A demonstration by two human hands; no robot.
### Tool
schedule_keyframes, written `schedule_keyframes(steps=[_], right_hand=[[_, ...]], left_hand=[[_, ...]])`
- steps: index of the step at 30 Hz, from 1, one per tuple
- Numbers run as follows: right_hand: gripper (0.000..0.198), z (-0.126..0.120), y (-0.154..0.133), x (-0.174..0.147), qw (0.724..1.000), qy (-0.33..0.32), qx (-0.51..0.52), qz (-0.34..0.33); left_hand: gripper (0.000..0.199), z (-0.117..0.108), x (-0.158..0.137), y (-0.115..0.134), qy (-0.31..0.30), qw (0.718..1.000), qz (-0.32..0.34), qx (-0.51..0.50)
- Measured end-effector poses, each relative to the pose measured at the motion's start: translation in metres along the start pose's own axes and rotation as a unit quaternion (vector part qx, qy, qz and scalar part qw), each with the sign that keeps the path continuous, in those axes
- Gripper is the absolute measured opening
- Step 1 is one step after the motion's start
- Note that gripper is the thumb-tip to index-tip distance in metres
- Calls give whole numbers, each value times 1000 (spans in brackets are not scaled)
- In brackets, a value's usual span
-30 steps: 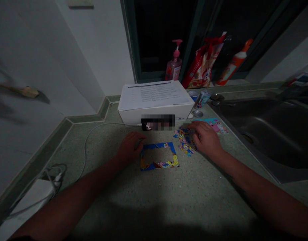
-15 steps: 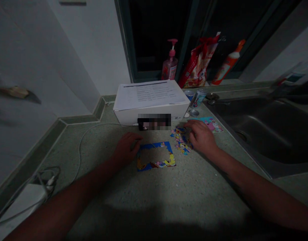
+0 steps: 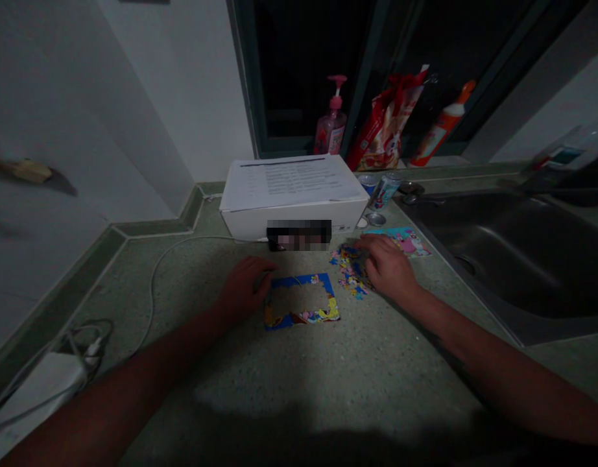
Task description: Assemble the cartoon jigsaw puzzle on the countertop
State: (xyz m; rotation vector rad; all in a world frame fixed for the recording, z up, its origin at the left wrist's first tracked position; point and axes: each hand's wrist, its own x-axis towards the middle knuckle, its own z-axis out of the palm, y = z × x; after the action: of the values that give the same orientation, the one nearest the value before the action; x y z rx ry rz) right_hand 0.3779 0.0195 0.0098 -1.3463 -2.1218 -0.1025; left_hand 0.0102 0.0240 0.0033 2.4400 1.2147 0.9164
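Note:
A puzzle frame (image 3: 279, 321), a blue border with colourful cartoon edges around an unfilled middle, lies on the counter. At its upper left corner rests my left hand (image 3: 245, 284), index finger and thumb apart, with nothing visible between them. To the right of the frame is a pile of loose puzzle pieces (image 3: 350, 275). My right hand (image 3: 389, 264) reaches over the right side of this pile, fingers stretched out and touching the pieces; some pieces are hidden beneath it. Behind that hand lies a turquoise and pink picture card (image 3: 410, 241), partly covered.
A phone (image 3: 299, 236) with a blurred screen leans against a white box (image 3: 294, 217) topped by a printed sheet. A white cable (image 3: 153, 285) runs left to a power strip (image 3: 46, 389). Cans (image 3: 385, 191) stand behind; a steel sink (image 3: 513, 259) lies right.
Both hands stay almost in place, with the right hand's fingers shifting slightly over the pieces. The view has moved a little. The puzzle frame looks unchanged.

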Motion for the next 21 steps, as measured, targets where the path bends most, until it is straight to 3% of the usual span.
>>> schedule_keyframes(steps=[7,14,21], right_hand=[[45,-9,6,5,1000,13,-12,-17],[44,-9,10,10,999,10,-16,-45],[45,1,23,-5,1000,21,-18,8]], left_hand=[[22,-3,1,6,-8,1000,-21,-4],[19,3,4,-2,27,1000,14,2],[19,1,3,2,18,1000,13,11]])
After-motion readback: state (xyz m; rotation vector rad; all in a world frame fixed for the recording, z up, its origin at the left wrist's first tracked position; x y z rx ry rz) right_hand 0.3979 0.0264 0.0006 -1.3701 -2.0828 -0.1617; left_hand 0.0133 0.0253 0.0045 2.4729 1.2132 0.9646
